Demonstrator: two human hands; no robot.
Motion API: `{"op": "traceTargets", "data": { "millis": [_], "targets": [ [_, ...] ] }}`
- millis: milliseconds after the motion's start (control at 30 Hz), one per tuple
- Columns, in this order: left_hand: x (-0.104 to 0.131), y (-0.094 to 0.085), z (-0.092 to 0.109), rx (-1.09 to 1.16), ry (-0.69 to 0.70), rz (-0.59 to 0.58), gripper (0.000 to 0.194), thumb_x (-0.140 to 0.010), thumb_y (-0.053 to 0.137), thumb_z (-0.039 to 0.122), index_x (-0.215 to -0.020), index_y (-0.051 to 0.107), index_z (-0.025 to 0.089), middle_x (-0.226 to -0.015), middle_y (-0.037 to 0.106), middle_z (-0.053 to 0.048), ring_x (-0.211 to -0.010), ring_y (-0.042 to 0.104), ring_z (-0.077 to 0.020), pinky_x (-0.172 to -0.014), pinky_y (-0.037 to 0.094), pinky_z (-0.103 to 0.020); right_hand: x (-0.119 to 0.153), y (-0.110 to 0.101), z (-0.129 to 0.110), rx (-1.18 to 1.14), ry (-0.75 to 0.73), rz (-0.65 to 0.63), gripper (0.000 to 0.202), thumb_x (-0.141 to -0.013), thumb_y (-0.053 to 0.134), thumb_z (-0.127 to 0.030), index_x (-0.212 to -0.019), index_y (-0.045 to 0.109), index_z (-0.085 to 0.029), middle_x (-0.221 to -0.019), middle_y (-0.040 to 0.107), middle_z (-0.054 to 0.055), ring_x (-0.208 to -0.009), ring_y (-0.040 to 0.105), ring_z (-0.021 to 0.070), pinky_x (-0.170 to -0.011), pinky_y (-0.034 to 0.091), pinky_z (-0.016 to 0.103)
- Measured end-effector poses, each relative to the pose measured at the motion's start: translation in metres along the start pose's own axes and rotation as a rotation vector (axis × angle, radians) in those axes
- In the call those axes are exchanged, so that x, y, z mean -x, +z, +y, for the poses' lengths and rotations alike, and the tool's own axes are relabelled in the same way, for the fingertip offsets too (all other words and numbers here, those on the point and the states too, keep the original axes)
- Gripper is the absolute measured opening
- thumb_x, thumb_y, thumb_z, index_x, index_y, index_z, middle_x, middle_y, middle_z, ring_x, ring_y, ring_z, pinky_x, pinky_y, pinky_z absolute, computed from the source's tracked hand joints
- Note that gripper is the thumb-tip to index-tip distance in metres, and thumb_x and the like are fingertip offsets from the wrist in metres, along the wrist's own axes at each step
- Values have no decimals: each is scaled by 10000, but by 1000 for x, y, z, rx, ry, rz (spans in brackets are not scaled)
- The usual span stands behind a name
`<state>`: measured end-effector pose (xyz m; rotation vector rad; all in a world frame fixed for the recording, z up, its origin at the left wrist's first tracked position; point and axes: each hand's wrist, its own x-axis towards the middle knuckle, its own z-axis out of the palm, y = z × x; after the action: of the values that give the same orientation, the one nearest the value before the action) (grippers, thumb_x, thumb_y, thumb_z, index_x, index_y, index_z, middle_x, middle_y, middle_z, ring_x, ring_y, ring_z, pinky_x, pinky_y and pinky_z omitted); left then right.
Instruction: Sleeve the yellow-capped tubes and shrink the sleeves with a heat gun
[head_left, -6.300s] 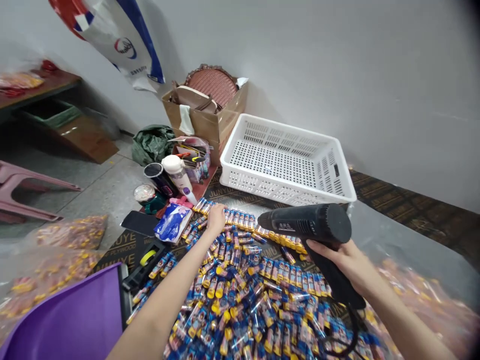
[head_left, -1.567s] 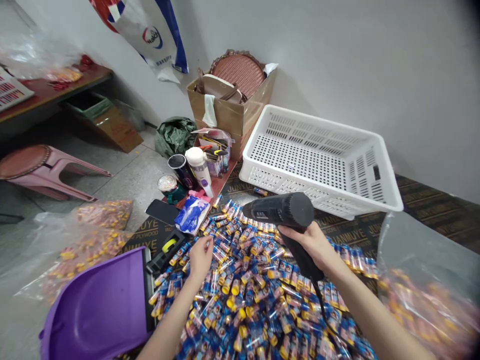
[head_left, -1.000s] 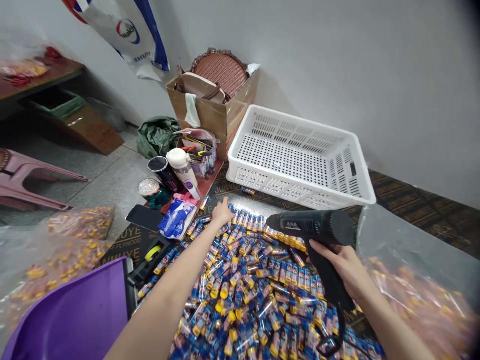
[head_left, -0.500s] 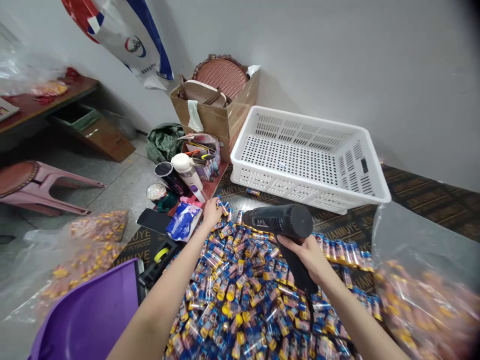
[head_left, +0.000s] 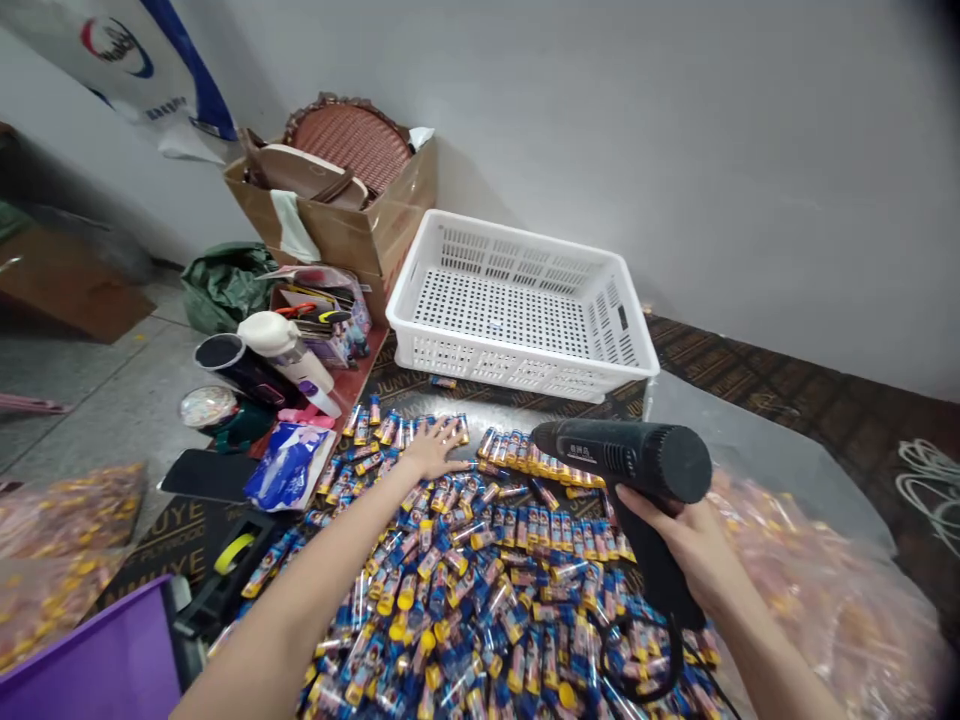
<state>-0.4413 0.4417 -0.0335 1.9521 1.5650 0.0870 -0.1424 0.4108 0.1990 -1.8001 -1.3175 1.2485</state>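
Observation:
Many small blue-wrapped tubes with yellow caps (head_left: 450, 590) cover the work surface in a loose heap. Some stand side by side in rows (head_left: 525, 455) near the back. My left hand (head_left: 435, 450) lies spread over the back edge of the heap, its fingers apart and touching tubes. In my right hand (head_left: 686, 540) is a black hot-air blower (head_left: 630, 455), gripped by its handle, its nozzle pointing left above a row of tubes. The blower's cord (head_left: 675, 650) loops down over the heap.
Behind the heap stands a white plastic crate (head_left: 517, 350). Bottles (head_left: 281, 345), a blue packet (head_left: 289, 465) and a tape dispenser (head_left: 232, 560) are on the left. A purple dustpan (head_left: 97, 660) sits lower left. A clear bag of pieces (head_left: 817, 590) lies right.
The view has swung right. My left hand has spread its fingers and moved right over the tubes at the back. The blower, still in my right hand, has also shifted right.

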Motion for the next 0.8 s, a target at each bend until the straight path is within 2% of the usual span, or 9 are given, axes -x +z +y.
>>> {"op": "traceTargets", "data": {
  "millis": [67, 167, 267, 333, 533, 633, 700, 800],
  "targets": [
    [8, -12, -9, -32, -72, -23, 651, -716, 564, 547, -1314, 384, 361, -1481, 271, -41, -1388, 118, -274, -1090, 36, -551, -1, -6, 5, 0, -10, -6, 349, -631, 728, -428, -853, 681, -163, -777, 710, 77, -822, 634, 287, -688, 513, 354],
    [16, -30, -7, -115, -138, -25, 542, -699, 641, 393, -1219, 500, 329, -1410, 406, -71, -1345, 259, -291, -1087, 63, -547, 0, -12, 13, -20, -46, -57, 348, -661, 715, -410, -912, 675, -171, -872, 709, 71, -896, 621, 284, -757, 499, 364],
    [16, -43, 8, -202, -166, 93, 304, -813, 484, 324, -1089, 589, 256, -1249, 568, -103, -1243, 419, -266, -1078, 151, -507, 7, -23, 16, -30, -56, -92, 337, -660, 719, -402, -909, 680, -179, -933, 703, 65, -916, 617, 275, -791, 486, 356],
    [14, -49, 17, -224, -180, 151, 310, -855, 377, 314, -1060, 595, 232, -1185, 607, -105, -1179, 479, -250, -1046, 229, -484, 14, -37, 18, -29, -38, -40, 341, -640, 728, -408, -892, 684, -183, -941, 701, 64, -894, 621, 268, -768, 490, 340],
    [13, -44, 30, -241, -214, 110, 345, -847, 347, 345, -1026, 609, 209, -1125, 635, -109, -1080, 544, -264, -955, 341, -461, 30, -115, 42, -4, 108, 203, 356, -590, 737, -445, -773, 671, -147, -669, 681, 55, -559, 590, 208, -518, 466, 309],
    [20, -39, 42, -263, -218, 91, 339, -832, 377, 350, -1041, 605, 211, -1135, 630, -109, -1076, 542, -273, -946, 346, -458, 30, -146, 59, 25, 104, 263, 358, -600, 724, -459, -751, 667, -140, -593, 651, 48, -502, 555, 193, -462, 432, 297],
    [25, -37, 56, -286, -217, 87, 323, -822, 401, 345, -1041, 602, 219, -1140, 629, -100, -1083, 535, -275, -953, 339, -456, 26, -153, 66, 0, 65, 269, 371, -600, 727, -453, -800, 669, -145, -601, 654, 39, -515, 557, 189, -472, 434, 291],
    [35, -36, 82, -301, -207, 82, 317, -813, 423, 339, -1044, 601, 215, -1135, 632, -101, -1077, 539, -267, -941, 358, -418, 19, -145, 68, -108, 13, 168, 382, -603, 728, -442, -846, 668, -154, -654, 672, 38, -579, 584, 197, -526, 460, 291]
  ]
}}
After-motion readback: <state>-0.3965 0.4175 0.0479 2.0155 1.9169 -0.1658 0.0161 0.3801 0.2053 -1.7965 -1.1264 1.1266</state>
